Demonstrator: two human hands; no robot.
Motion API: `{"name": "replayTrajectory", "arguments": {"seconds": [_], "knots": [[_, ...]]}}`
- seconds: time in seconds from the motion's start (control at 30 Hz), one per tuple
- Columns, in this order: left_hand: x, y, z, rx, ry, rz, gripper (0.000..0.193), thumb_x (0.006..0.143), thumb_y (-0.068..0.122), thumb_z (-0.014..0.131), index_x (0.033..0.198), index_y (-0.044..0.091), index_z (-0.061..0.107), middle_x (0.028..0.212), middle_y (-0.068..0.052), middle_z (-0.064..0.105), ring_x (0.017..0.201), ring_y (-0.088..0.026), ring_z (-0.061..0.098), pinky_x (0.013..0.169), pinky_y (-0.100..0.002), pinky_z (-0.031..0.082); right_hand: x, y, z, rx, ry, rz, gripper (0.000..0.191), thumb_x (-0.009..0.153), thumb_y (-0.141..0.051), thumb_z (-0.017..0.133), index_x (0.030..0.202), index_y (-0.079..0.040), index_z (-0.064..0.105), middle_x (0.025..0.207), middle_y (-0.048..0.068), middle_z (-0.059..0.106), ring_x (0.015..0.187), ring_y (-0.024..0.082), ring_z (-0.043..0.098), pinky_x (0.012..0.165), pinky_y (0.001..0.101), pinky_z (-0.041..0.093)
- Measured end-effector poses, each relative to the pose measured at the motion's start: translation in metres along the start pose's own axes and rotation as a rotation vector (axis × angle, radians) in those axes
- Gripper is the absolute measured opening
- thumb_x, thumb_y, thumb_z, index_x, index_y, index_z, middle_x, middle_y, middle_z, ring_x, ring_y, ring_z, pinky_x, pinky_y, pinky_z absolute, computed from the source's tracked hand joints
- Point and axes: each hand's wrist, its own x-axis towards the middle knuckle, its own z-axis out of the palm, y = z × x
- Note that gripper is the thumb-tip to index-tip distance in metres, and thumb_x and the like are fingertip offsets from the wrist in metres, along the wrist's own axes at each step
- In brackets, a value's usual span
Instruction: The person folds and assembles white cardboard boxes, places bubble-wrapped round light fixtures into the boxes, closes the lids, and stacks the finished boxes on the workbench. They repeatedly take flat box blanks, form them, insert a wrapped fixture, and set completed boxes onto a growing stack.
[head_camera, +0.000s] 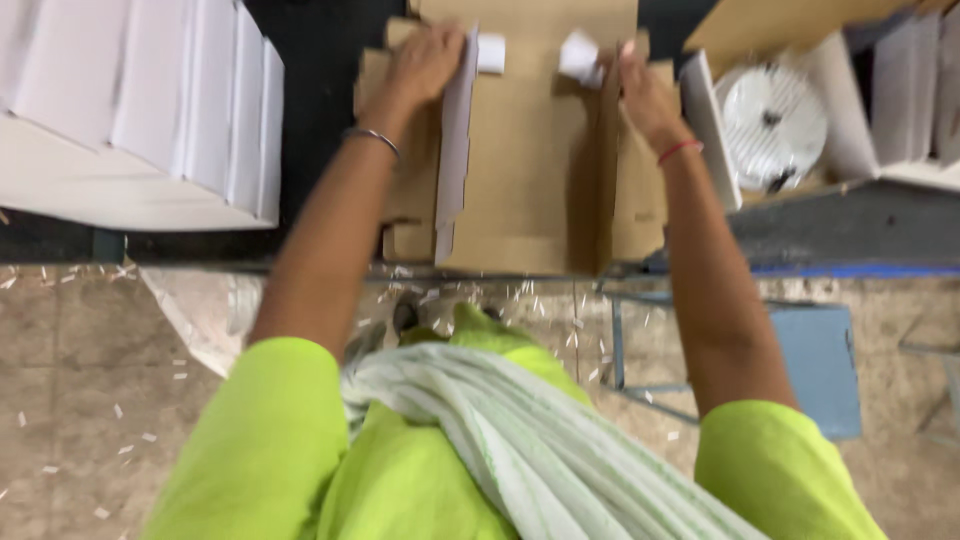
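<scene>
Brown cardboard box blank (520, 170) lies flat on dark tabletop (320, 60), side flaps raised, white on inner face. Left hand (425, 62) grips top of left flap (455, 150), fingers curled over edge. Right hand (640, 85) pinches top of right flap (608, 170) beside small white tab (578, 52). Stack of white flat sheets (140, 110) at far left. Open carton (800, 120) at right holds round white disc (773, 120). Blue stool (815, 360) below on paper-littered floor (80, 400).

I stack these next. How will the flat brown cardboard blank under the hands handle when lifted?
The cardboard blank is thin, so probably light. Its side flaps stand up along creases, so it will likely hinge there. Left hand and right hand each grip a flap.
</scene>
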Motion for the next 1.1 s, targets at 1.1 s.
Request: {"name": "replayTrajectory", "arguments": {"seconds": [1.1], "knots": [[-0.198, 0.147, -0.077, -0.404, 0.322, -0.068, 0.031, 0.106, 0.015, 0.057, 0.133, 0.000, 0.063, 0.140, -0.017, 0.061, 0.134, -0.033, 0.057, 0.112, -0.044, 0.045, -0.190, -0.037, 0.072, -0.389, -0.042, -0.367, 0.030, 0.087, 0.001, 0.061, 0.111, -0.011, 0.074, 0.103, 0.007, 0.076, 0.097, 0.029, 0.071, 0.084, 0.0432, 0.055]]}}
